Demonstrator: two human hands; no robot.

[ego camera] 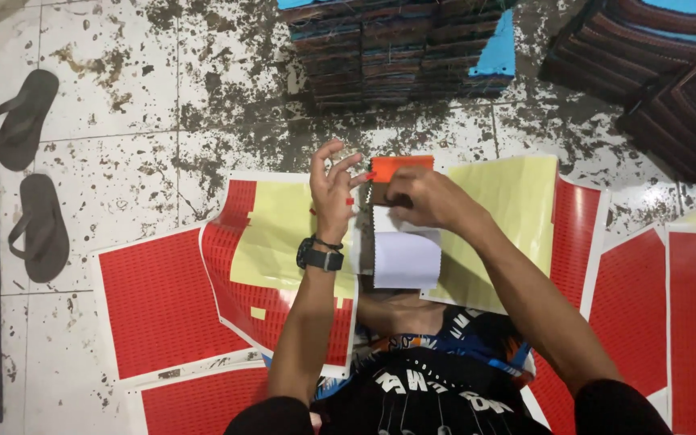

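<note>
My left hand [333, 189] is raised with its fingers spread, its fingertips touching the left edge of a small booklet-like sample card [400, 256] with an orange top [400, 167] and a white page. A dark watch sits on that wrist. My right hand [424, 197] is closed on the upper part of the card, pinching it just under the orange strip. The card hangs over red sticker sheets [163, 302] with partly bare yellow backing [283, 234] spread on the floor around my lap.
Stacks of dark sample cards [388, 56] stand at the top centre, and more lie fanned at the top right [670, 89]. Two dark sandals [34, 177] lie on the stained tile floor at the left. More red sheets [686, 322] lie on the right.
</note>
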